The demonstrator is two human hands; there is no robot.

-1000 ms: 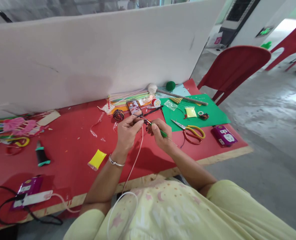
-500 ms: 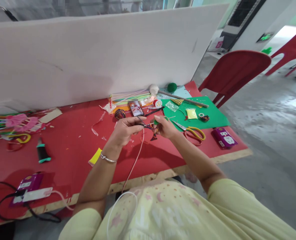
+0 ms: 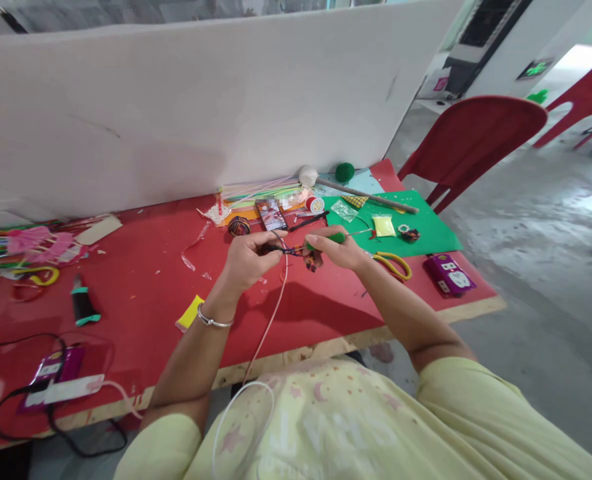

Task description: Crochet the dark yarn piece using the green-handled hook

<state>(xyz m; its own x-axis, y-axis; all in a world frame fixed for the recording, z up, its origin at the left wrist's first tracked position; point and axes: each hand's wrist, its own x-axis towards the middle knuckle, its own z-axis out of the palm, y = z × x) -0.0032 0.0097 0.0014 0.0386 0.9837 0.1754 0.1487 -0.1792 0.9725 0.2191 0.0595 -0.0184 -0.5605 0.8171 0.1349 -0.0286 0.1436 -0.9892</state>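
Head view: two bare hands work above a red desk [image 3: 146,267].
Left hand [image 3: 249,263]: grip pinched, thumb against fingers, on one end of a multicoloured yarn piece [image 3: 312,262].
Right hand [image 3: 337,251]: grip closed around a green-handled tool [image 3: 338,237].
Yarn piece: stretched between the two hands, its looser part hanging below the right fingers.
Beyond the hands: a yarn ball [image 3: 239,226] beside a phone [image 3: 272,217].
Right forearm: partly covers yellow-and-red scissors [image 3: 396,267].
Left wrist: silver bangle [image 3: 213,321], near a yellow packet [image 3: 190,313].
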